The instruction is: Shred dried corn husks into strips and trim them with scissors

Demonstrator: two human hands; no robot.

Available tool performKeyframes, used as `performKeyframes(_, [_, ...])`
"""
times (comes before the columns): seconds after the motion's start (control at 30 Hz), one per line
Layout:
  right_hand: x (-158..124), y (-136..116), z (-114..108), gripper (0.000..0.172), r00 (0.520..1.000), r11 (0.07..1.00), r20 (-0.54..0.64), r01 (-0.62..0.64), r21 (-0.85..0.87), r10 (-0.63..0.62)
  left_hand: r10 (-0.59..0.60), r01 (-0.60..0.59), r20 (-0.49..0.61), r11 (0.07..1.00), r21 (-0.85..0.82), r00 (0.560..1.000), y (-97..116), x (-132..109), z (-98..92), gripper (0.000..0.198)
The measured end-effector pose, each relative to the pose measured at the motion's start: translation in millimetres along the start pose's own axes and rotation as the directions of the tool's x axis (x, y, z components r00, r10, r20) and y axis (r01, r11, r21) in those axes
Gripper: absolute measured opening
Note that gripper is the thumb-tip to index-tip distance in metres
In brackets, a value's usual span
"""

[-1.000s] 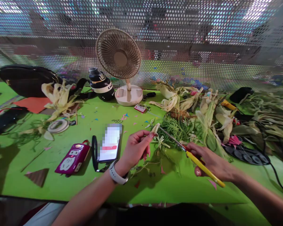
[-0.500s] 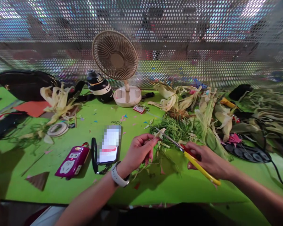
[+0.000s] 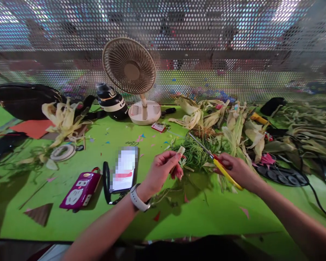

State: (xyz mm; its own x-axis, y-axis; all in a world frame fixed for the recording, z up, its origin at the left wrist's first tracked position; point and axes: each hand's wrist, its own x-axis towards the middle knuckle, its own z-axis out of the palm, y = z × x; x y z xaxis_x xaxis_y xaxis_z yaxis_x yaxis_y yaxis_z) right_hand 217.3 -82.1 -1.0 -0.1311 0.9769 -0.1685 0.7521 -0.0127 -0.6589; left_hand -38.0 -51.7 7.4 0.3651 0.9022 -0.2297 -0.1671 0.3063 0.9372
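My left hand [image 3: 163, 168], with a white watch band [image 3: 138, 198] on its wrist, is closed in a pinch on a small pale piece of corn husk [image 3: 181, 150]. My right hand [image 3: 235, 169] grips scissors [image 3: 225, 173] with red and yellow handles. Their blades point up and left, apart from the husk piece. Behind and between the hands lies a tangle of thin green strands [image 3: 197, 150]. Dried corn husks [image 3: 235, 125] are heaped beyond it, to the right.
A fan [image 3: 132, 71] and a black bottle [image 3: 112, 103] stand at the back by a perforated metal screen [image 3: 192, 54]. Left of my hand lie a phone [image 3: 124, 170] and a purple power strip [image 3: 81, 191]. A roll of tape [image 3: 62, 152] and a black palette-like tray [image 3: 281, 175] lie farther out.
The scissors have drawn back from the husk piece, and their blades now point more steeply upward. My left hand still pinches the piece in nearly the same place. The view has shifted slightly.
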Motion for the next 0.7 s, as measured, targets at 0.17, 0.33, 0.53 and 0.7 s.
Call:
performKeyframes(0.17, [17, 29, -2, 0.044, 0.986, 0.883, -0.147, -0.134, -0.449, 0.075, 0.040, -0.039, -0.041, 0.999, 0.036, 0.998, 0, -4, 1.9, 0.021])
performKeyframes(0.33, [12, 9, -9, 0.030, 0.953, 0.882, -0.213, 0.098, -0.461, -0.217, 0.032, -0.029, -0.033, 0.998, 0.062, 0.999, -5, -5, 3.2, 0.024])
performKeyframes(0.53, [24, -59, 12, 0.021, 0.894, 0.904, -0.192, 0.422, 0.065, -0.404, 0.009, -0.010, -0.057, 1.000, -0.015, 0.998, -17, -6, 5.0, 0.028])
performKeyframes(0.7, [39, -72, 30, 0.015, 0.884, 0.879, -0.188, 0.456, 0.141, -0.429, 0.020, -0.023, -0.054, 0.998, -0.055, 0.998, -19, -6, 5.2, 0.028])
